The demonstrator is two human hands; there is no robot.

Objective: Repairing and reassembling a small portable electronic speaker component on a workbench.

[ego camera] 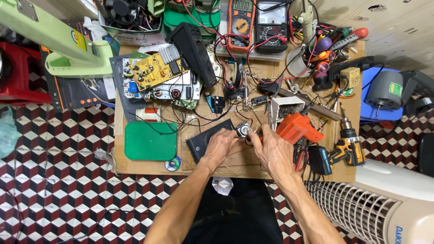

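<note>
My left hand [220, 144] rests on a black flat panel [203, 141] on the wooden workbench [149, 166], fingers reaching toward a small round silver part [244, 130]. My right hand [271, 150] meets it from the right, fingertips pinching near that round part and an orange-handled tool tip [258, 134]. Thin wires run from the part toward the back of the bench. What exactly each hand grips is partly hidden by the fingers.
A green tray [150, 141] lies left. Behind are a yellow circuit board [153, 70], two multimeters [239, 25], and a black speaker [195, 52]. An orange heat gun [298, 128], a yellow cordless drill [348, 147], and a white fan grille [370, 208] sit right.
</note>
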